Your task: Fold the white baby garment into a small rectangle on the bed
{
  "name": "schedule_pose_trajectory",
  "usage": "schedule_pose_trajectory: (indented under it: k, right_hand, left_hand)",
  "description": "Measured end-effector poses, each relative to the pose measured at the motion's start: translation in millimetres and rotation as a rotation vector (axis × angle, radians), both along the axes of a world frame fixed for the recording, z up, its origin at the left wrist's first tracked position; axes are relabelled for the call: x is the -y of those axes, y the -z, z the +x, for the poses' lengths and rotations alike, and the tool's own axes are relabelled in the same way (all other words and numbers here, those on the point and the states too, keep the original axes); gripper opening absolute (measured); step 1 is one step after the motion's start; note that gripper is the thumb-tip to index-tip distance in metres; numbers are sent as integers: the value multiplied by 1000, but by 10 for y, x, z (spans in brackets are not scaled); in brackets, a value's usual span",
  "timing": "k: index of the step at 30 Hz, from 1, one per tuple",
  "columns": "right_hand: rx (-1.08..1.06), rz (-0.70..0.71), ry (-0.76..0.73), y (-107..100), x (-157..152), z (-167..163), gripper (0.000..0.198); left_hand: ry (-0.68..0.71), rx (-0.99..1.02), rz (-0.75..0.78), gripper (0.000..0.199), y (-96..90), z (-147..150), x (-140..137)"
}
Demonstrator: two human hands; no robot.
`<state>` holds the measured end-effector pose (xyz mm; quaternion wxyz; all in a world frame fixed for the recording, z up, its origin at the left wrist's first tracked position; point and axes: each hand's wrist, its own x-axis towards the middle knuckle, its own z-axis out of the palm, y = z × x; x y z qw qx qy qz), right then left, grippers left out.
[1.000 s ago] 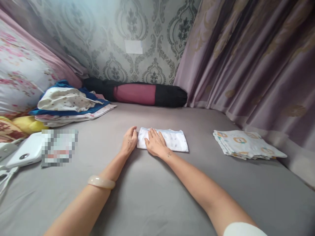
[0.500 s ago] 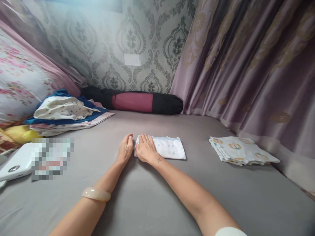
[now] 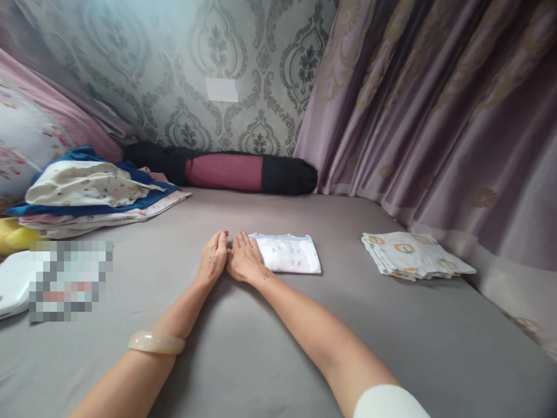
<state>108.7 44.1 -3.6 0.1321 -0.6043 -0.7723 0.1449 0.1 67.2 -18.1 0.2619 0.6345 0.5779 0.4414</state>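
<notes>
A small folded white cloth with light blue edging and a faint print lies flat on the grey sheet. My right hand rests palm down over its left end, fingers stretched out and pressing on the fabric. Against that same end stands my left hand, turned on its side with the thumb uppermost. Its fingers point away from me and are partly hidden, and no held thing shows in it. The two hands touch or nearly touch, covering the cloth's left edge.
To the right lies a stack of folded printed cloths. A heap of clothes sits at the left, with a white device and a blurred-out item nearer. A black and maroon bolster lines the wall by the curtain.
The view has shifted slightly, so everything sits further left in the picture. Both hands stay at the cloth's left end, and the right hand has slid a little towards the left one.
</notes>
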Motion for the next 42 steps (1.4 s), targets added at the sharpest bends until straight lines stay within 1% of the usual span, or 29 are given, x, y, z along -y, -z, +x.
schedule_pose_trajectory:
  k: [4,6,9,11,13,15,19,23,29,36,42]
  right_hand:
    - [-115,-59,-17,-121,-56,133,60]
    - [-141,-33,-4,-177,-43,307,59]
    - [-60,42,32,-206,72,654,57]
    - [14,53,45,-189,182,870,55]
    - [71,58,33,-155,281,1022,54]
    - [99,58,18,-113,346,1098,52]
    - [92,66,40,-34,381,1107,50]
    - [78,109,47,6,373,1092,49]
    - [81,114,56,23,375,1099,49]
    - [52,105,54,13,386,1127,51]
    - [92,122,174,-13,422,1226,55]
  left_hand:
    - [87,-98,41,50,3,16,22]
    - [143,-210,84,49,27,44,36]
    - [266,-417,146,48,70,97,74]
    - [366,-532,174,50,86,125,108]
    - [430,-608,177,51,88,141,136]
    - [462,-650,162,52,80,146,150]
    - [492,-699,140,52,67,146,147]
    - [479,-712,136,52,79,151,140]
    - [472,-690,146,50,98,152,133]
    - [475,-687,143,50,77,139,140]
    - [404,-706,153,49,67,153,159]
